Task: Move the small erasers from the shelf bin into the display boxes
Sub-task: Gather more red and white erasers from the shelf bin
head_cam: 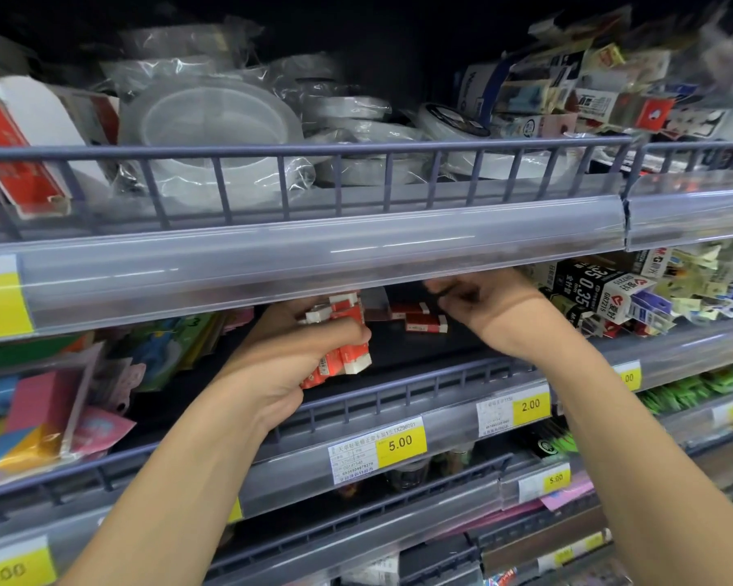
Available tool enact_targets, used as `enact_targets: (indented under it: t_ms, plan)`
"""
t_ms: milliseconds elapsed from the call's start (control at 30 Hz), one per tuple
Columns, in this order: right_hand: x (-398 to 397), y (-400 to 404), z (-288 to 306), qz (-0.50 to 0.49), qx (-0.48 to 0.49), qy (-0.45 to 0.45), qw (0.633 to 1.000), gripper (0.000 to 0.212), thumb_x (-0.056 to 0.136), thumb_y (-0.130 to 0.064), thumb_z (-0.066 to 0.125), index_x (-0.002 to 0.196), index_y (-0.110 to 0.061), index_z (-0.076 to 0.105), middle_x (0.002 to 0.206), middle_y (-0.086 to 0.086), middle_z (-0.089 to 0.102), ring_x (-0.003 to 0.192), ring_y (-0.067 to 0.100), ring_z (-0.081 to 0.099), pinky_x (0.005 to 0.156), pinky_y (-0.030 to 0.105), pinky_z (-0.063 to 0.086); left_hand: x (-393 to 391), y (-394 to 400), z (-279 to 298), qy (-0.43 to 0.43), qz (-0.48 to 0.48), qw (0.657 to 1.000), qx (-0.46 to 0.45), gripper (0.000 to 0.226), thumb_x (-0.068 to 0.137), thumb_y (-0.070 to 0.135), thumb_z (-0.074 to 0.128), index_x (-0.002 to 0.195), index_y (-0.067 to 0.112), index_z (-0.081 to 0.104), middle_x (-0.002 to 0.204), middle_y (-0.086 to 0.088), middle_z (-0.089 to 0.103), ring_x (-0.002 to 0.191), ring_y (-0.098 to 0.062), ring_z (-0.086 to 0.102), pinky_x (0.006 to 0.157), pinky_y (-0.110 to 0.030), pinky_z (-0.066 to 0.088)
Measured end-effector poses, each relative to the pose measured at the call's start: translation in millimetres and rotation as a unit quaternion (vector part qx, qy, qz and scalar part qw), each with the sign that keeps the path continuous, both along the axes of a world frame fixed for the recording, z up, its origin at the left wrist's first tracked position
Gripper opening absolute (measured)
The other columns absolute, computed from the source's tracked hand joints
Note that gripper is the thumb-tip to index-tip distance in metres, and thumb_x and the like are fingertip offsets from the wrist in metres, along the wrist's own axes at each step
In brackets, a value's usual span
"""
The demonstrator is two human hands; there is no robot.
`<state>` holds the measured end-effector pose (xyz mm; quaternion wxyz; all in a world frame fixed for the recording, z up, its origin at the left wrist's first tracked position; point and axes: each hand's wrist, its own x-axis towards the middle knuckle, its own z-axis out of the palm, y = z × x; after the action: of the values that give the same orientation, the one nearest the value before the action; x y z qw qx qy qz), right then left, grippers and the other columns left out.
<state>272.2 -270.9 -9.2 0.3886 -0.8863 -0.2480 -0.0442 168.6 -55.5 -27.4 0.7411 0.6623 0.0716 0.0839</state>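
Hands: two, left hand [297, 348] and right hand [496, 306], both below the upper shelf rail [314, 151].
Erasers in left hand [339, 332]: a bundle; exact count not determinable.
Loose erasers [426, 322] below the rail, on the shelf: at least two.
Yellow price tags [400, 442] below the rail: at least eight.

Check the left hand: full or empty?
Full. The left hand grips a bunch of red-and-white erasers, sticking out above and below its curled fingers.
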Motion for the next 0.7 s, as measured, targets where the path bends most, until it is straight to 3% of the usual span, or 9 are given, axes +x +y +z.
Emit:
enact_targets:
  t_ms: [133, 233, 333, 400, 533, 633, 700]
  plan:
    - [21.1, -6.8, -6.5, -0.022, -0.18, -0.002, 0.983, 0.036, 0.095, -0.024, 0.067, 0.13, -0.033, 0.063, 0.123, -0.001, 0.066, 0.11, 0.014, 0.06, 0.089, 0.019, 0.04, 0.0, -0.2, -0.6, -0.002, -0.006, 1.0, 0.004, 0.049, 0.041, 0.024, 0.09, 0.089, 0.023, 0.083, 0.1, -0.015, 0.08, 0.094, -0.032, 0.078, 0.092, -0.06, 0.059]
    - [28.8, -0.3, -9.2, 0.005, -0.246, -0.028, 0.969, 0.053, 0.096, -0.03, 0.064, 0.147, -0.036, 0.047, 0.149, 0.0, 0.051, 0.133, 0.022, 0.049, 0.098, 0.018, 0.032, 1.4, 0.3, -1.2, 0.004, -0.005, 1.0, 0.009, 0.047, 0.04, 0.025, 0.09, 0.087, 0.028, 0.083, 0.098, -0.011, 0.081, 0.092, -0.029, 0.079, 0.094, -0.056, 0.059]
    - [36.0, 6.2, -8.8, 0.064, -0.293, 0.001, 0.954, 0.061, 0.101, -0.032, 0.057, 0.155, -0.039, 0.031, 0.161, -0.007, 0.033, 0.145, 0.02, 0.035, 0.105, 0.018, 0.023, 1.6, 0.3, -1.2, 0.005, -0.007, 1.0, 0.015, 0.046, 0.041, 0.025, 0.09, 0.086, 0.03, 0.083, 0.097, -0.01, 0.081, 0.091, -0.029, 0.079, 0.094, -0.055, 0.06]
    - [40.7, 8.5, -9.7, 0.08, -0.305, 0.018, 0.949, 0.057, 0.102, -0.036, 0.054, 0.155, -0.038, 0.032, 0.16, -0.006, 0.035, 0.144, 0.02, 0.037, 0.109, 0.023, 0.026, 1.5, 0.3, -1.6, 0.003, -0.007, 1.0, 0.017, 0.046, 0.041, 0.025, 0.09, 0.086, 0.03, 0.083, 0.097, -0.01, 0.081, 0.09, -0.028, 0.079, 0.092, -0.054, 0.061]
    - [47.0, 11.1, -12.8, 0.068, -0.268, 0.025, 0.961, 0.056, 0.096, -0.044, 0.063, 0.147, -0.03, 0.047, 0.134, -0.004, 0.057, 0.127, 0.019, 0.053, 0.099, 0.026, 0.039, 1.5, 0.4, -2.0, 0.002, -0.003, 1.0, 0.02, 0.044, 0.039, 0.026, 0.089, 0.082, 0.032, 0.083, 0.094, -0.009, 0.081, 0.088, -0.027, 0.079, 0.088, -0.05, 0.062]
    - [47.7, 10.5, -10.2, 0.064, -0.223, 0.076, 0.97, 0.076, 0.085, -0.045, 0.076, 0.151, -0.026, 0.043, 0.14, -0.008, 0.056, 0.127, 0.015, 0.053, 0.106, 0.028, 0.041, 2.0, 0.3, -2.4, 0.004, 0.0, 1.0, 0.027, 0.043, 0.04, 0.026, 0.089, 0.082, 0.031, 0.083, 0.093, -0.009, 0.081, 0.088, -0.028, 0.079, 0.09, -0.052, 0.061]
    - [48.1, 11.0, -8.0, 0.059, -0.235, 0.069, 0.968, 0.075, 0.08, -0.048, 0.08, 0.146, -0.031, 0.048, 0.136, -0.012, 0.058, 0.119, 0.013, 0.056, 0.099, 0.026, 0.042, 1.4, 0.0, -1.7, 0.007, 0.001, 1.0, 0.03, 0.042, 0.041, 0.026, 0.088, 0.082, 0.032, 0.083, 0.094, -0.01, 0.081, 0.089, -0.028, 0.079, 0.092, -0.052, 0.06]
